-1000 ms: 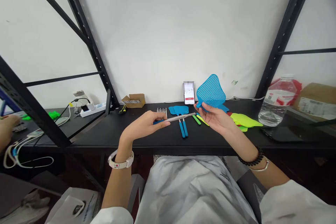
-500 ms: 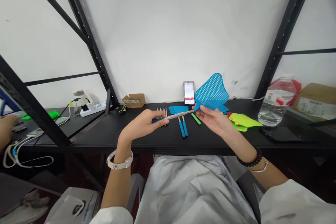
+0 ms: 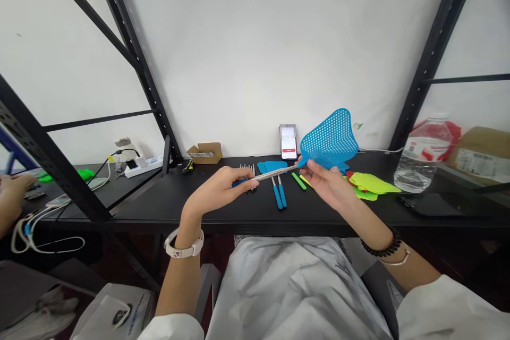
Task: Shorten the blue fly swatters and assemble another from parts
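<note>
My left hand (image 3: 221,189) is closed around the blue handle of a thin metal telescopic rod (image 3: 274,173), which points right. In my right hand (image 3: 332,187) a blue perforated fly swatter head (image 3: 331,138) is pinched at its narrow neck. The rod's tip meets that neck; whether it sits inside is hidden by the fingers. Under the rod lie two blue-handled rods (image 3: 279,194) and flat blue swatter heads (image 3: 268,166). A green handle (image 3: 298,180) lies beside them. Several metal rods (image 3: 247,169) show behind my left fingers.
Yellow-green swatter heads (image 3: 374,183) lie right of my right hand. Farther right stand a large water bottle (image 3: 416,162) and a dark flat device (image 3: 430,205). A phone (image 3: 288,142) leans at the wall, a small carton (image 3: 207,153) left of it. Another person's hand (image 3: 14,194) shows far left.
The swatter head has shifted a little right and tilted further right. Both hands keep their grips, and more of the rod's thin end shows near the neck.
</note>
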A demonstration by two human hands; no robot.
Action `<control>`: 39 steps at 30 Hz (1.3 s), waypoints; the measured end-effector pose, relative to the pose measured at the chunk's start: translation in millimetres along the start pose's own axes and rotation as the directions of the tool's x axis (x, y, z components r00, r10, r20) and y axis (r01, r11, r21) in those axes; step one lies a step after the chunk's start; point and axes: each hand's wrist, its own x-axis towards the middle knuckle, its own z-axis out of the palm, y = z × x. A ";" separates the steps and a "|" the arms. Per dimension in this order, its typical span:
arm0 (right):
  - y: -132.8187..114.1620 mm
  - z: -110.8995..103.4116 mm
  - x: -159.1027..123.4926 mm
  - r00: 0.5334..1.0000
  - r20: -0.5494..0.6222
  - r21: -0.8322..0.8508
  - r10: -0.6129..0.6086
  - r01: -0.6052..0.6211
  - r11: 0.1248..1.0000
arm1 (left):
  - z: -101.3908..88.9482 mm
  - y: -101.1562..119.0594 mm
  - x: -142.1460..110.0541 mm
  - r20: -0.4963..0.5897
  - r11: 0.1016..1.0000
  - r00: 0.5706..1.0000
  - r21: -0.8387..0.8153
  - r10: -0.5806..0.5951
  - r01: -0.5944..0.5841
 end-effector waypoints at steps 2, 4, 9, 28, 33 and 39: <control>0.7 0.8 -0.1 1.000 -0.003 -0.002 -0.011 0.011 1.000 | 0.2 0.0 0.0 0.011 1.000 1.000 -0.025 0.006 -0.005; 0.8 1.7 -0.5 1.000 0.005 -0.011 -0.030 0.030 0.999 | 0.6 -0.3 0.1 0.026 0.999 1.000 -0.048 0.017 -0.016; -0.3 3.7 -2.1 0.996 0.051 -0.041 -0.077 0.079 0.996 | 2.3 -1.4 0.9 0.056 0.994 0.998 -0.101 0.039 -0.034; 3.5 3.3 0.6 0.991 -0.017 0.022 -0.132 0.132 0.991 | 9.1 3.2 6.3 -0.139 0.992 0.990 0.123 0.030 -0.013; 2.2 3.7 1.9 0.991 -0.116 0.034 -0.070 0.074 0.997 | 18.6 2.1 11.8 -0.219 0.961 0.974 0.275 0.059 0.004; 0.8 5.1 3.2 0.984 -0.176 0.061 -0.018 0.030 0.998 | 30.0 -1.2 18.2 -0.303 0.849 0.947 0.524 0.110 0.069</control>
